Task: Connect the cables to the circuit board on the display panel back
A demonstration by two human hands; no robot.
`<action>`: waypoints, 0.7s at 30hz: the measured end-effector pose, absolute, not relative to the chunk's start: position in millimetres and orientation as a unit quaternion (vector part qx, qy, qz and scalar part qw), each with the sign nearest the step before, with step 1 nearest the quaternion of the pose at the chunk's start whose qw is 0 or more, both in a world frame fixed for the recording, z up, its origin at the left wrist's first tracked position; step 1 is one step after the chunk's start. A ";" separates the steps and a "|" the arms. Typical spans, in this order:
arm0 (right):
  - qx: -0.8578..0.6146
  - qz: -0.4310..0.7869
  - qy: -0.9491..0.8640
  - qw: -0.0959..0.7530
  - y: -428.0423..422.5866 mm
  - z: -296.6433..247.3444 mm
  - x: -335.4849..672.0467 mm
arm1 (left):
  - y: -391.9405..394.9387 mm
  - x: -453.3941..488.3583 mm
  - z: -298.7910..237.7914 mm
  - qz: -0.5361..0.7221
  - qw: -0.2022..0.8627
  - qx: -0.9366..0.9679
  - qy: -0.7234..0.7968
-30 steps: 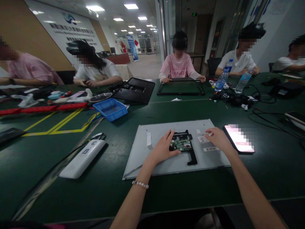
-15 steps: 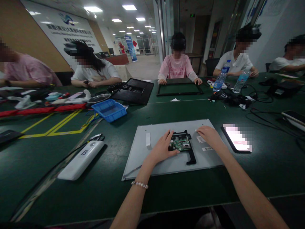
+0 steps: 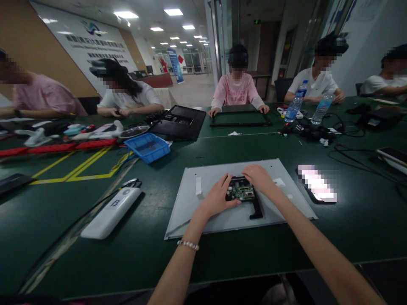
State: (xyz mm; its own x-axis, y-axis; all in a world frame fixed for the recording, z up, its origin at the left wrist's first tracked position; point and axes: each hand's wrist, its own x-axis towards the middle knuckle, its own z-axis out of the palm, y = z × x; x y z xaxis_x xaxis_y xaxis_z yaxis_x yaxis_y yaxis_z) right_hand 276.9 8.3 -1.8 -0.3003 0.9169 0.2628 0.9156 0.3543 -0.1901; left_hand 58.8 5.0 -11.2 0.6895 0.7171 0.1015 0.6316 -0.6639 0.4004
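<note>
A large pale-grey metal-backed display panel (image 3: 216, 220) lies on the table in front of me. A green circuit board (image 3: 243, 192) in a black bracket (image 3: 257, 210) sits on it. My left hand (image 3: 216, 195) spans the board's left side, fingers along its upper edge and thumb at the lower edge. Over the bracket's upper right corner, my right hand (image 3: 259, 178) has its fingers bent together at the top edge. What its fingertips hold, if anything, is hidden. A white strip (image 3: 199, 186) is on the panel left of my left hand.
A white power bank (image 3: 111, 214) with a cable lies left, a lit phone (image 3: 318, 186) right. Beyond are a blue tray (image 3: 149, 147), a black casing (image 3: 179, 123) and water bottles (image 3: 297, 101). Across the table a person (image 3: 238, 89) holds a black frame (image 3: 240, 124).
My right hand has moved left from the panel's right part to the bracket's upper right corner. My left hand stays at the board.
</note>
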 end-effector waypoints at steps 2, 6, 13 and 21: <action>-0.572 0.007 -0.808 0.141 10.5 -4.5 271.3 | 5.0 58.6 -12.0 0.127 0.169 0.904 0.371; -0.585 0.013 -0.798 0.144 9.7 -10.7 270.2 | 4.7 58.4 -12.0 0.124 0.171 0.904 0.372; -0.589 0.038 -0.788 0.174 6.6 -15.5 270.6 | 4.3 57.6 -10.5 0.126 0.169 0.906 0.367; -0.594 0.053 -0.780 0.189 4.4 -14.3 275.2 | 3.9 57.6 -10.4 0.128 0.172 0.903 0.373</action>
